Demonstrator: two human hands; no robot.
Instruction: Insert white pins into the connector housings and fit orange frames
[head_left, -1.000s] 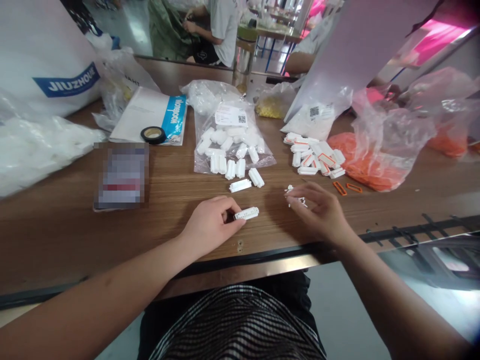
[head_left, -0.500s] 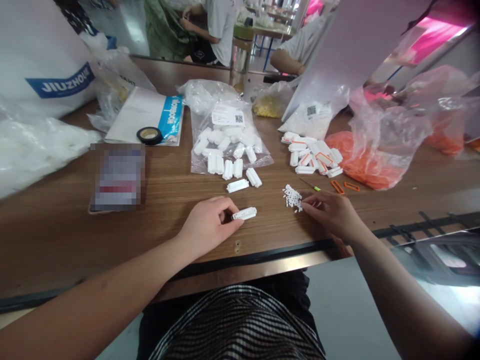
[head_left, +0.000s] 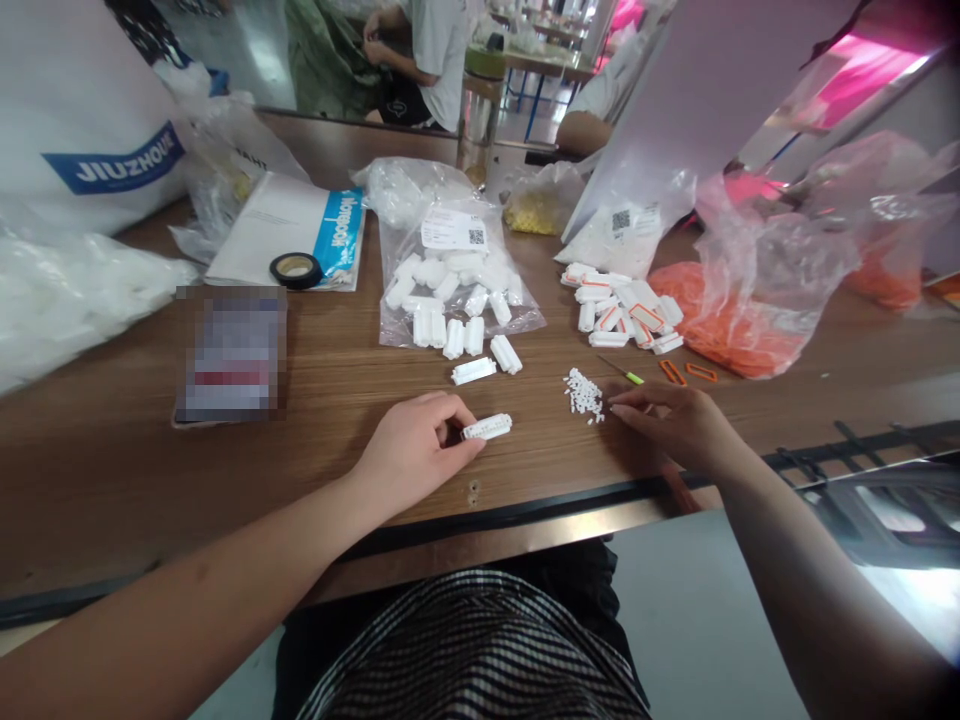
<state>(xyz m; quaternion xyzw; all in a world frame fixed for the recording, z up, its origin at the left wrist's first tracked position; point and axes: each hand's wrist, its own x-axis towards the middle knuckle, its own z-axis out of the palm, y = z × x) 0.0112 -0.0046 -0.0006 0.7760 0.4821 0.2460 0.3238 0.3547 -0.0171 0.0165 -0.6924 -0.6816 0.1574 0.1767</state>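
My left hand grips one end of a white plastic connector housing between thumb and fingers, its face with rows of small holes turned up. My right hand is just right of a pile of tiny white plugs, thumb and forefinger drawn together at the tips. Anything between those fingertips is too small to make out. Two more white housings lie beyond my left hand. A thin tool with a green handle and two orange rings are just past my right hand.
A clear bag of white housings lies mid-table, with housings bearing orange rings to its right. Further right sits a bag of orange parts. On the left are black tape, a notebook and a blurred-out flat object.
My right hand has drawn slightly right, away from the pile of plugs. My left hand keeps the housing in nearly the same place. The whole view has shifted a little.
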